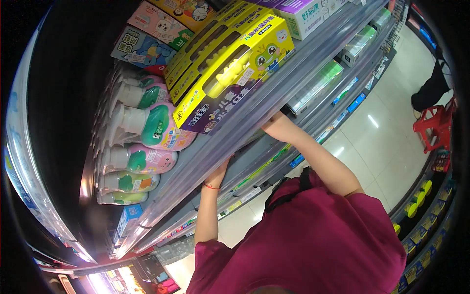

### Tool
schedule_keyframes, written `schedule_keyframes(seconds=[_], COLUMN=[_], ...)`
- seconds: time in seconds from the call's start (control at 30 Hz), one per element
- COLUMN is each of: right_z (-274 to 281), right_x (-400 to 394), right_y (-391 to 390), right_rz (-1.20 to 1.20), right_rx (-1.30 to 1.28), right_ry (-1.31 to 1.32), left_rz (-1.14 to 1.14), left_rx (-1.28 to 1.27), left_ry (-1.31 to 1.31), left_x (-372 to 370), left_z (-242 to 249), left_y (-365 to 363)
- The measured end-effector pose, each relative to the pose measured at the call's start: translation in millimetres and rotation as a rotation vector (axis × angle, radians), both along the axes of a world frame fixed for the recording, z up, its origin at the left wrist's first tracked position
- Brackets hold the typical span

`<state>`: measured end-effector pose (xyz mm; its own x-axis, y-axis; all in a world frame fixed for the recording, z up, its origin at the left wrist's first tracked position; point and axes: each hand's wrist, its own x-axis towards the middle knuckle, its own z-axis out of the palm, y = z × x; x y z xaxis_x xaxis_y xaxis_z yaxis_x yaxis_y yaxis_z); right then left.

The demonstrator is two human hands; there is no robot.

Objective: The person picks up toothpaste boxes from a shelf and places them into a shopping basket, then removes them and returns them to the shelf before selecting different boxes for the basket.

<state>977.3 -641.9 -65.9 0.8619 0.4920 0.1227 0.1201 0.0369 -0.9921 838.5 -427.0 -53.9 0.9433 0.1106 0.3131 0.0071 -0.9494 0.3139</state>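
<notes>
Both arms reach in under the clear front strip (210, 157) of a tilted-looking store shelf. My left hand (221, 172), with a red string bracelet at the wrist, goes beneath the shelf edge, and its fingers are hidden. To the right, my right hand (277, 128) also passes below that edge beside a green-and-dark box (316, 88) on the lower shelf. Its fingers are out of sight too, so what either hand holds cannot be made out. Above the hands stand yellow-and-purple boxes (235, 73) with a yellow item showing through a window.
Several pump bottles (156, 125) with pink and green labels line the upper shelf beside cartoon boxes (159, 24). A small blue box (129, 219) stands farther along. On the tiled floor (367, 132) are a red plastic stool (433, 128) and another person's dark-clothed leg (431, 90).
</notes>
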Motion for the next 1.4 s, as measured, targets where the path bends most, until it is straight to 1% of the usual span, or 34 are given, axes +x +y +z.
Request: schedule_keyframes(seconds=[0.1,0.2,0.27,0.3,0.37,0.43,0.47,0.53,0.57,0.6,0.7,0.77,0.87,0.97,1.0,1.1,1.13,1.23,1.27,1.4], right_z=[-0.3,4.0,12.2,10.1,4.4,2.3,1.5,5.4,7.9,9.0,13.1,19.9,24.8,32.7,42.1,40.6,37.2,13.0,7.1,-10.8], right_x=[0.2,3.1,5.4,3.5,-2.9,-5.9,-6.2,-6.3,-6.3,-5.9,-6.2,-5.2,-13.5,-48.4,-58.0,-84.5,-86.9,-95.2,-95.7,-109.5], right_y=[-0.2,-2.2,-6.3,-4.6,-0.9,-6.2,-10.2,-21.0,-24.6,-25.5,-30.2,-37.9,-46.7,-49.5,-54.9,-71.6,-79.8,-104.9,-113.4,-140.3], right_rz=[-0.027,0.01,0.074,0.04,-0.031,-0.003,0.013,0.058,0.08,0.101,0.176,0.233,0.12,-0.195,-0.183,-0.021,0.038,-0.006,-0.056,-0.098], right_rx=[0.029,0.014,-0.005,0.051,0.163,0.175,0.18,0.147,0.131,0.138,0.142,0.122,-0.056,-0.367,-0.399,-0.145,-0.1,-0.211,-0.235,-0.368], right_ry=[-0.007,-0.011,0.032,0.021,-0.002,-0.097,-0.146,-0.259,-0.314,-0.319,-0.303,-0.268,-0.432,-0.639,-0.674,-0.537,-0.485,-0.443,-0.456,-0.343], left_rz=[-0.075,-0.169,-0.136,-0.122,-0.061,-0.067,-0.101,-0.137,-0.066,0.005,0.119,0.101,0.078,0.025,0.009,0.019,0.035,-0.034,-0.041,-0.048], left_rx=[-0.004,0.321,0.295,0.281,0.083,-0.033,-0.051,-0.137,-0.211,-0.284,-0.433,-0.406,-0.304,-0.191,-0.179,-0.187,-0.199,-0.207,-0.194,-0.155], left_ry=[-0.053,-0.171,-0.115,-0.088,0.122,0.266,0.303,0.341,0.39,0.44,0.546,0.484,0.384,0.337,0.327,0.372,0.405,0.371,0.349,0.262], left_x=[0.9,0.2,-2.7,-4.4,-9.1,-16.9,-23.5,-35.5,-33.7,-29.0,-21.3,-19.0,-13.6,-9.0,-6.0,2.0,2.7,8.0,9.7,10.7], left_z=[3.8,-7.2,-25.2,-29.9,6.0,30.9,37.4,39.5,41.6,47.5,53.2,45.6,31.6,17.6,19.0,26.6,27.6,25.7,24.7,14.8], left_y=[2.1,17.0,29.3,32.3,6.7,-5.9,-4.8,0.2,-2.0,-7.3,-14.2,-18.4,-28.7,-34.8,-38.6,-44.8,-46.2,-48.1,-50.1,-54.6])
